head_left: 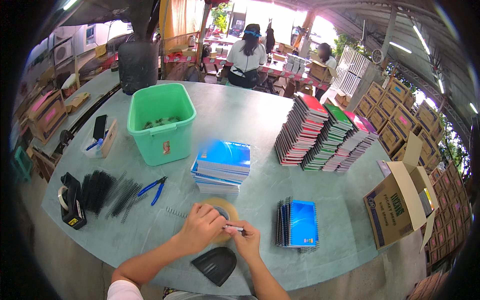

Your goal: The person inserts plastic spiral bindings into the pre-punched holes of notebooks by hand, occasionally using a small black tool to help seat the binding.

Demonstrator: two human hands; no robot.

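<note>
Both hands work at a roll of tape [220,207] on the tabletop [260,115], just in front of a blue notebook stack [221,172]. The left hand [200,227] lies closed over the roll while the right hand [245,239] has its fingers pinched shut on a small pale piece, likely the tape's end. Peeling it cleanly probably calls for a steadied roll and a slow, level pull.

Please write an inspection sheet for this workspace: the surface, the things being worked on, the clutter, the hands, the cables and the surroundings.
Surface: grey-green table, curved front edge.
Job's things: tape roll under both hands; wire coil lies beside the left hand.
Clutter: green bin, blue pliers, black coils, tape dispenser, black scoop, unbound blue pads, bound blue notebooks, tall notebook stacks, open carton.
Hands: left hand rests on the roll; right hand pinches a small light piece, too small to identify.
Cables: nothing seen.
Surroundings: stacked cartons at right; two people at a far table.
</note>
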